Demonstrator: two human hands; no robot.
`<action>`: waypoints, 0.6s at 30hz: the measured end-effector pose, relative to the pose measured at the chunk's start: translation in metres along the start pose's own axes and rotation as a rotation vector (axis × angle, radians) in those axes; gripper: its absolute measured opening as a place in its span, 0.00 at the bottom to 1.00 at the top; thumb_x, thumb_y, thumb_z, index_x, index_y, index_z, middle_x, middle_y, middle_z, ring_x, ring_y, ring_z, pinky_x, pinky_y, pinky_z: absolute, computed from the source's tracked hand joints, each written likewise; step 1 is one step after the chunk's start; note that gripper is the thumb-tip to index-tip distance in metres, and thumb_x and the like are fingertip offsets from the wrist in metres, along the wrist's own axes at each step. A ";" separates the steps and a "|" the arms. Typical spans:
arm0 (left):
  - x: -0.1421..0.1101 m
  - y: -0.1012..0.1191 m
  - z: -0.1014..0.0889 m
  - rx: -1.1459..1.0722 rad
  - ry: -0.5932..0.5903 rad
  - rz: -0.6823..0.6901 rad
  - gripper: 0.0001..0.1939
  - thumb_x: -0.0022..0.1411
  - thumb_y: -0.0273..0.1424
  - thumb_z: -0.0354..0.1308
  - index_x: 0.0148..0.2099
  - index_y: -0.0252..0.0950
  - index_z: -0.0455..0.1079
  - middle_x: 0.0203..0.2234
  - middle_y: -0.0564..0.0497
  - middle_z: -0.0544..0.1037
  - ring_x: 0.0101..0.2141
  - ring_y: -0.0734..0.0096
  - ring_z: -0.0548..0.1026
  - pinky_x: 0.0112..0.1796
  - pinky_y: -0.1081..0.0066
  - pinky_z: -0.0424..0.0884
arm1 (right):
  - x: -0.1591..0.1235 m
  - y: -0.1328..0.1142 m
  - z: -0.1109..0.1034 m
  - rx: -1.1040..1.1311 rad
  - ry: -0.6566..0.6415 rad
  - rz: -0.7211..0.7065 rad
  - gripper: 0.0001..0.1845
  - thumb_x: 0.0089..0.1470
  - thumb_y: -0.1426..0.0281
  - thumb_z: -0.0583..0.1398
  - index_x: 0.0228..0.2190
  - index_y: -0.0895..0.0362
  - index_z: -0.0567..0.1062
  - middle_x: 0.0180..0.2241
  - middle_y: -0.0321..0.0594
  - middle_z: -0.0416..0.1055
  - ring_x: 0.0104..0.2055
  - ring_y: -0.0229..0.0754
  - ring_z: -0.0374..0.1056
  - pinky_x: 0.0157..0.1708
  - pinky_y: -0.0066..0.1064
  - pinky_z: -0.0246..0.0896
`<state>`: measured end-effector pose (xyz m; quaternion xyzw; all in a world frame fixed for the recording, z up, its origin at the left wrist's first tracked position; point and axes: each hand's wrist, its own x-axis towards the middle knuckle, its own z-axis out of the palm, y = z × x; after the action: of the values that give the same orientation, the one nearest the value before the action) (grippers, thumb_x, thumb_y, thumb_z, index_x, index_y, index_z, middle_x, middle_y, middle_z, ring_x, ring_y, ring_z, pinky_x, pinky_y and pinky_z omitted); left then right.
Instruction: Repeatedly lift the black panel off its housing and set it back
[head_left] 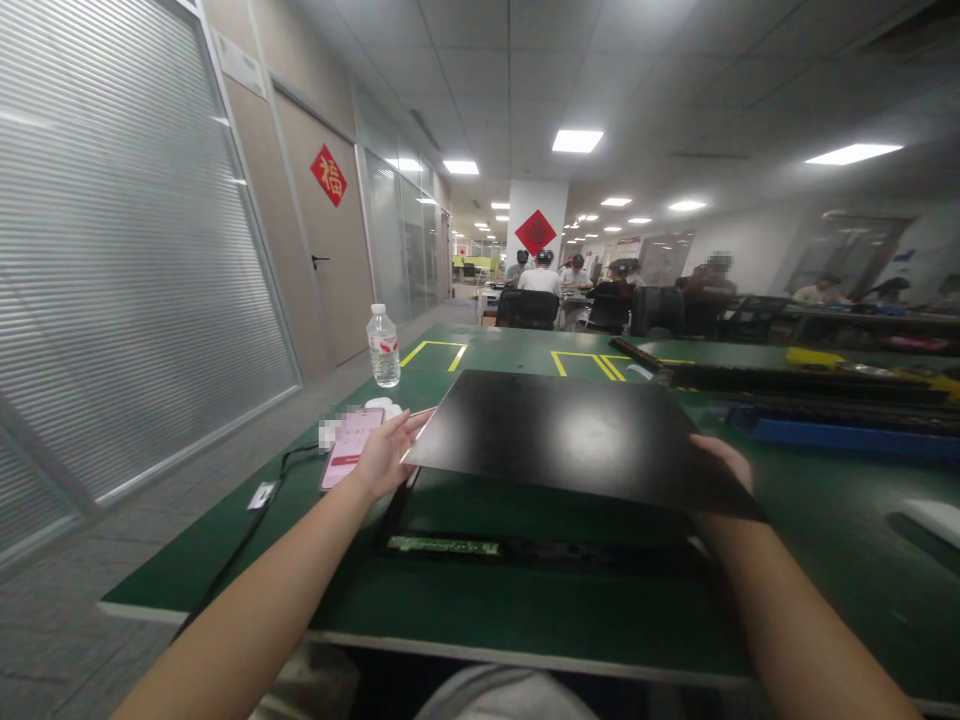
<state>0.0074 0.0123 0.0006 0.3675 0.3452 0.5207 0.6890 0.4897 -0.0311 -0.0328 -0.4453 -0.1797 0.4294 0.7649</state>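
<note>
A thin, dark, glossy rectangular panel (540, 430) is held between my two hands, slightly tilted above the table, with a ceiling light reflected in it. My left hand (386, 455) grips its left edge, fingers partly behind it. At the right edge, my right hand (724, 462) holds on, most of its fingers hidden by the panel. Beneath lies a black frame (585, 556) with a narrow green circuit board (442, 545) along its near side. The panel covers the frame's far part.
On the green table (187, 565), a phone (354, 452) and a water bottle (384, 345) stand left, near a black cable (259, 500). Long black strips (780, 377) and a blue tray-like piece (840, 430) lie right. A white object (934, 520) is at the right edge. People sit farther back.
</note>
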 end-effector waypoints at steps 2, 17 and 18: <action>-0.002 0.003 0.002 0.012 0.026 -0.001 0.23 0.62 0.33 0.53 0.56 0.29 0.72 0.38 0.42 0.83 0.30 0.63 0.81 0.25 0.71 0.74 | -0.008 0.001 0.007 -0.018 -0.022 0.124 0.04 0.46 0.76 0.63 0.28 0.58 0.76 0.26 0.40 0.77 0.28 0.44 0.74 0.33 0.36 0.74; -0.014 0.017 0.016 -0.037 0.148 0.116 0.15 0.44 0.21 0.60 0.37 0.31 0.78 0.19 0.50 0.79 0.16 0.66 0.74 0.20 0.71 0.73 | -0.034 0.008 0.028 -0.371 -0.366 0.460 0.13 0.52 0.72 0.57 0.40 0.59 0.77 0.30 0.44 0.79 0.32 0.47 0.76 0.35 0.36 0.71; -0.015 0.017 0.017 -0.042 0.155 0.122 0.14 0.44 0.21 0.60 0.37 0.31 0.78 0.18 0.51 0.78 0.15 0.67 0.73 0.19 0.71 0.73 | -0.032 0.009 0.028 -0.383 -0.365 0.435 0.13 0.52 0.73 0.57 0.40 0.59 0.77 0.29 0.43 0.79 0.31 0.45 0.75 0.35 0.35 0.70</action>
<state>0.0112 -0.0012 0.0254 0.3319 0.3631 0.5958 0.6348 0.4489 -0.0406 -0.0217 -0.5246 -0.2916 0.6135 0.5132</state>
